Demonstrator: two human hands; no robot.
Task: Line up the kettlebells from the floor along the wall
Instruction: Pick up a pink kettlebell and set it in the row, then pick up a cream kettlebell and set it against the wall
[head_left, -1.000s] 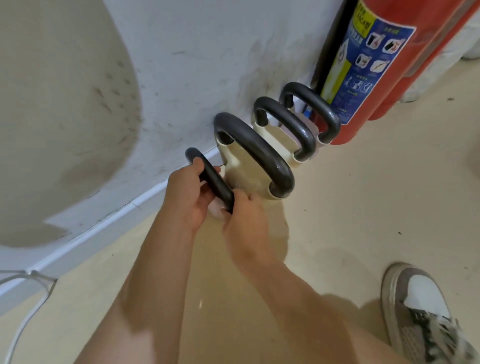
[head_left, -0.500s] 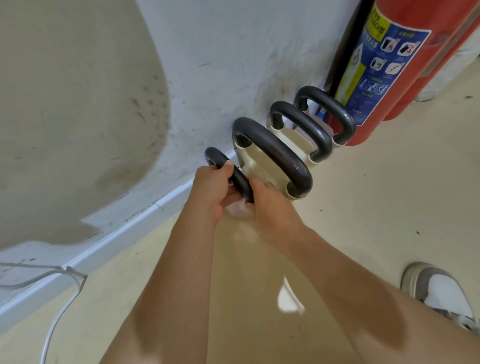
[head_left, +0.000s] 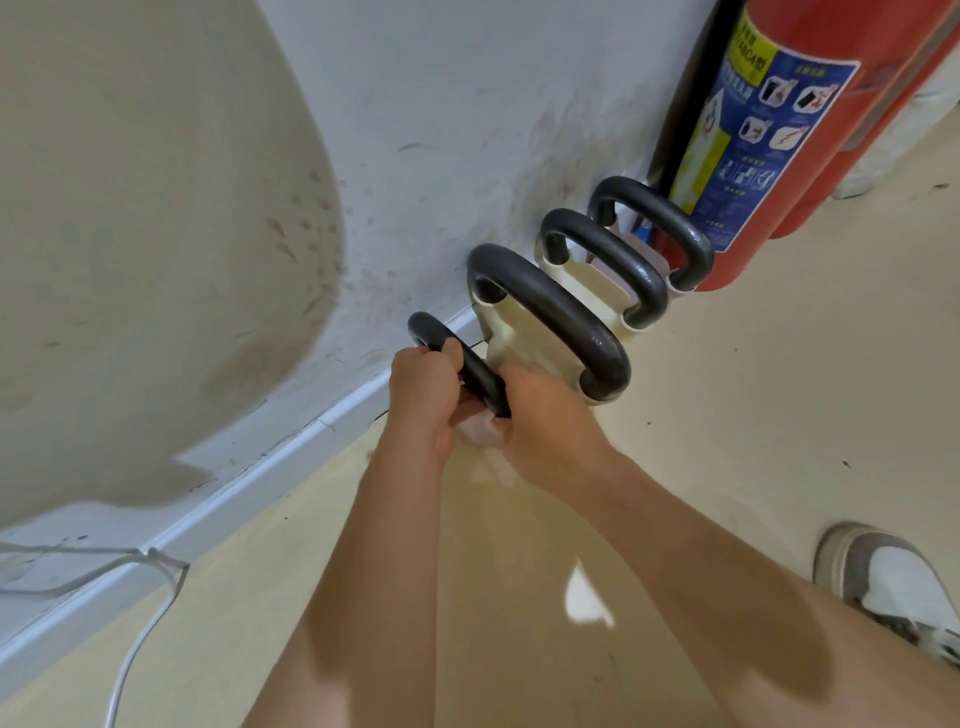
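A: Kettlebells in a row, three of them already against the wall (head_left: 467, 130) beside the red fire extinguisher (head_left: 769, 130): the nearest one (head_left: 550, 322), then the middle one (head_left: 608, 265), then the far one (head_left: 654, 228). Where is the fourth?

B: You have it. Your left hand (head_left: 423, 397) is wrapped around the dark handle of the small kettlebell (head_left: 457, 358), and your right hand (head_left: 550, 421) is closed on the lower end of that handle. Its pale body is mostly hidden under your hands, so I cannot tell whether it is resting on the floor (head_left: 753, 415).

A: So which step is this?

B: By my reading, you are setting the fourth one at the near end of the row, just beside the nearest one. The next move calls for seating it flat, its handle parallel to the others, then letting go.

A: And the room?

B: You stand on a smooth beige floor with a pale skirting strip at the foot of a scuffed white wall. A white cable (head_left: 140, 639) trails at the left, and your shoe (head_left: 904, 587) is at the right.
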